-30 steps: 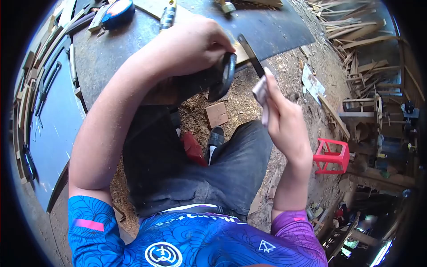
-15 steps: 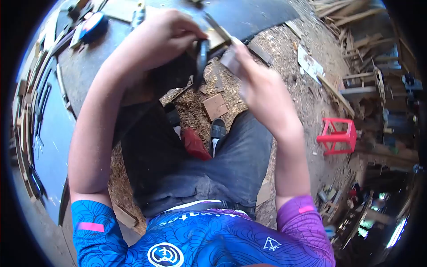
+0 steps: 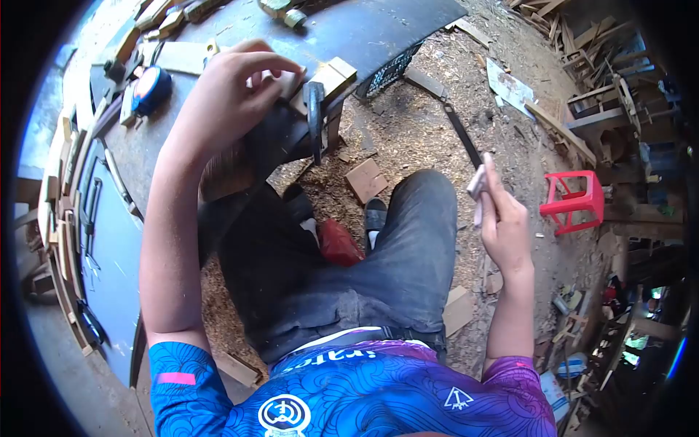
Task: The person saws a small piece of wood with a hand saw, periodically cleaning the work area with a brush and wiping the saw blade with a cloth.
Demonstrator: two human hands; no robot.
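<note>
My left hand (image 3: 237,87) is over the workbench (image 3: 218,30), fingers curled, thumb and index tip close together. A small brownish patch shows between them; I cannot tell what it is. Just right of the fingertips, a pale wood block (image 3: 336,76) lies at the bench edge beside a dark clamp (image 3: 315,120) that hangs down past the edge. Away to the right, my right hand (image 3: 504,229) is closed around the pale handle end of a long, narrow, dark flat tool (image 3: 462,135). Its far end points up and left, over the shavings-covered floor.
On the bench's left sits a blue round-cased object (image 3: 151,91). Wood strips (image 3: 62,240) line the far left. Below my knees, a reddish wood block (image 3: 366,180) lies among shavings. A red plastic stool (image 3: 575,202) stands right, with scrap lumber (image 3: 582,36) behind.
My right hand has swung away from the clamp, right and down, carrying the dark tool. My left hand has drawn back a little left of the clamp. The view has shifted.
</note>
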